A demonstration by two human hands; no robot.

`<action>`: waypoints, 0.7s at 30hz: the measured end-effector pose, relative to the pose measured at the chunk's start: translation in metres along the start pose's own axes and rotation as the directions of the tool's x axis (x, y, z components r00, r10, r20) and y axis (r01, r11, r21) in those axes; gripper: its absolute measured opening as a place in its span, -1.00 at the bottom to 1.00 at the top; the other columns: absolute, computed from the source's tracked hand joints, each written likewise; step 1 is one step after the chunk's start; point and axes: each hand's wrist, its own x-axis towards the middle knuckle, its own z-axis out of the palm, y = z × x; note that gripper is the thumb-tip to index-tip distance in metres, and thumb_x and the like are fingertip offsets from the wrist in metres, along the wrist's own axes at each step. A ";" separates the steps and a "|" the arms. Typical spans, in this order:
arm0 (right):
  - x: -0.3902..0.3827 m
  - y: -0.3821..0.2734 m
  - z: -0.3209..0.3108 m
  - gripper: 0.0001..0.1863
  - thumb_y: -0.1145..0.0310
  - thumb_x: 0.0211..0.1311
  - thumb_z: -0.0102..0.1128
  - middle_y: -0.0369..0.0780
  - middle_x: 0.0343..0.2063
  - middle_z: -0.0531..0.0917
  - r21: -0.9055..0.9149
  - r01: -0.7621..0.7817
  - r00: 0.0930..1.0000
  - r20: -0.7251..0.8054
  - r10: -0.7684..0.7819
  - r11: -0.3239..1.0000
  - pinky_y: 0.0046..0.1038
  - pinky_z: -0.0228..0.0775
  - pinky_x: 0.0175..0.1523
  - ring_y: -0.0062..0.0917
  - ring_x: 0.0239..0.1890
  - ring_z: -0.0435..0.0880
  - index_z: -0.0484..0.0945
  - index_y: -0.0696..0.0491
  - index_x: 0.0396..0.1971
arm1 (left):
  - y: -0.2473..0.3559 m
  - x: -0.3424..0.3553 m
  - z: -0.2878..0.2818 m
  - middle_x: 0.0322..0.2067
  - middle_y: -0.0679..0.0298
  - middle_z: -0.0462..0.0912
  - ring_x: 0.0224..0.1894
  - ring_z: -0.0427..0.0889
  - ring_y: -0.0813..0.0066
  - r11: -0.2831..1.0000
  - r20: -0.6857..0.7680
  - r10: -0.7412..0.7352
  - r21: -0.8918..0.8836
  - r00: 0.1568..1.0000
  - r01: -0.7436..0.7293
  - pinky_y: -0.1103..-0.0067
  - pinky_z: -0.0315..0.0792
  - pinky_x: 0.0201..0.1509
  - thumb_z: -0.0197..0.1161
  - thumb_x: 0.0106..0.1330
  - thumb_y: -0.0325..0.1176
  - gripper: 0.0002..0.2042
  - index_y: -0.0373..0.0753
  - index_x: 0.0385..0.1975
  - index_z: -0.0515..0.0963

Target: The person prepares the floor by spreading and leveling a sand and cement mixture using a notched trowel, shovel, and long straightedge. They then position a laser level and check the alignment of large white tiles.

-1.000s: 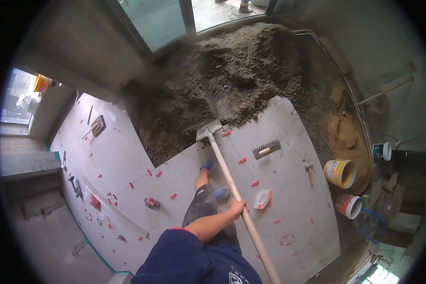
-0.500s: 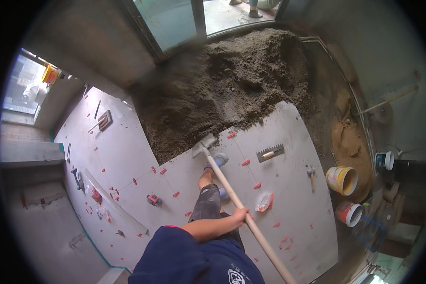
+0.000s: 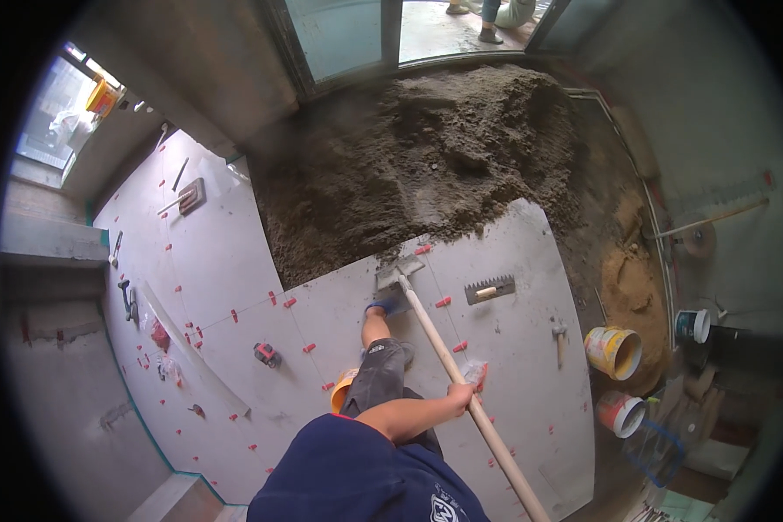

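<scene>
My left hand (image 3: 459, 398) is wrapped round the long pale wooden handle (image 3: 439, 339) of a shovel. Its wide, flat grey blade (image 3: 398, 272) rests on the pale tiled floor (image 3: 513, 261), at the near edge of a big heap of dark, damp sand or mortar (image 3: 461, 148). Just this side of the blade is my foot in a blue shoe (image 3: 379, 307). The handle slants down past my body to the lower right and leaves the picture there. My right hand is not in view.
A notched trowel (image 3: 490, 290) and a hammer (image 3: 560, 345) lie on the tiles to the right. Buckets (image 3: 613, 352) stand beyond the tile edge. At left are a float (image 3: 183, 198), a red tool (image 3: 267, 355) and scattered red clips. A person's legs (image 3: 490, 19) show outside the doorway.
The view has shifted, and the shovel blade now sits slightly off the heap's edge, nearer my foot. An orange bucket has come into sight beside my leg. My left hand keeps its grip.
</scene>
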 end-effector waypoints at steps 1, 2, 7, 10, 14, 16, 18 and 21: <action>0.004 -0.005 -0.003 -0.73 0.48 -0.15 0.22 0.00 -0.53 0.55 0.003 -0.010 0.999 0.035 0.010 1.000 -0.17 0.35 -0.31 -0.03 -0.41 0.51 0.46 0.08 -0.34 | 0.004 0.003 -0.001 -0.57 0.15 0.45 -0.62 0.56 0.28 1.000 -0.003 0.007 -0.004 1.000 -0.007 0.37 0.56 -0.51 0.06 0.07 -0.52 -0.86 -0.42 -0.38 0.35; 0.010 -0.007 -0.003 -0.73 0.48 -0.15 0.22 0.00 -0.53 0.55 0.004 -0.001 0.999 0.032 0.001 1.000 -0.17 0.35 -0.31 -0.03 -0.41 0.51 0.46 0.08 -0.34 | 0.009 0.007 -0.002 -0.57 0.14 0.46 -0.61 0.57 0.28 1.000 -0.013 0.022 -0.001 1.000 -0.022 0.36 0.56 -0.51 0.06 0.09 -0.51 -0.86 -0.42 -0.38 0.36; 0.036 -0.037 -0.019 -0.81 0.48 -0.08 0.13 0.00 -0.49 0.57 0.064 0.035 0.999 -0.010 -0.034 0.997 -0.14 0.36 -0.28 -0.05 -0.37 0.54 0.50 0.08 -0.36 | 0.059 -0.002 0.007 -0.56 0.09 0.47 -0.59 0.56 0.26 0.996 -0.056 -0.022 -0.084 0.998 0.018 0.35 0.55 -0.51 0.07 0.17 -0.43 -0.83 -0.42 -0.36 0.32; 0.059 -0.047 -0.025 -0.82 0.46 -0.06 0.11 -0.02 -0.48 0.58 -0.037 0.061 0.994 -0.086 -0.064 0.997 -0.14 0.37 -0.27 -0.08 -0.37 0.56 0.52 0.08 -0.37 | 0.094 0.008 -0.008 -0.57 0.09 0.44 -0.60 0.54 0.23 0.981 -0.014 0.174 -0.084 0.985 -0.174 0.33 0.55 -0.50 0.06 0.15 -0.44 -0.82 -0.41 -0.37 0.28; 0.065 -0.077 -0.050 -0.87 0.41 -0.06 0.15 -0.06 -0.51 0.59 -0.038 0.167 0.978 -0.116 -0.171 0.985 -0.15 0.39 -0.30 -0.10 -0.42 0.57 0.50 0.06 -0.44 | 0.125 0.016 -0.045 -0.60 0.14 0.39 -0.62 0.51 0.25 0.953 -0.066 0.209 -0.212 0.976 -0.218 0.32 0.54 -0.51 0.04 0.12 -0.48 -0.87 -0.39 -0.42 0.29; 0.067 -0.071 -0.030 -0.87 0.40 -0.06 0.16 -0.07 -0.51 0.58 -0.034 0.168 0.976 -0.136 -0.171 0.985 -0.14 0.38 -0.31 -0.10 -0.42 0.57 0.49 0.05 -0.44 | 0.132 0.006 -0.054 -0.60 0.13 0.39 -0.62 0.51 0.24 0.943 -0.148 0.234 -0.208 0.961 -0.261 0.31 0.54 -0.51 0.04 0.10 -0.50 -0.88 -0.40 -0.43 0.29; 0.071 -0.064 -0.023 -0.87 0.39 -0.06 0.16 -0.07 -0.51 0.58 -0.039 0.179 0.972 -0.148 -0.182 0.983 -0.14 0.38 -0.32 -0.10 -0.41 0.56 0.48 0.04 -0.44 | 0.136 -0.005 -0.050 -0.60 0.13 0.39 -0.64 0.50 0.24 0.931 -0.150 0.239 -0.244 0.959 -0.270 0.31 0.53 -0.53 0.04 0.10 -0.51 -0.88 -0.40 -0.43 0.29; 0.069 -0.064 -0.031 -0.80 0.28 -0.02 0.19 -0.08 -0.48 0.58 -0.006 0.252 0.942 -0.229 -0.247 0.968 -0.14 0.36 -0.35 -0.08 -0.41 0.54 0.46 0.00 -0.38 | 0.152 -0.016 -0.043 -0.60 0.13 0.39 -0.66 0.49 0.24 0.916 -0.132 0.284 -0.254 0.950 -0.309 0.31 0.51 -0.56 0.04 0.08 -0.52 -0.88 -0.41 -0.43 0.28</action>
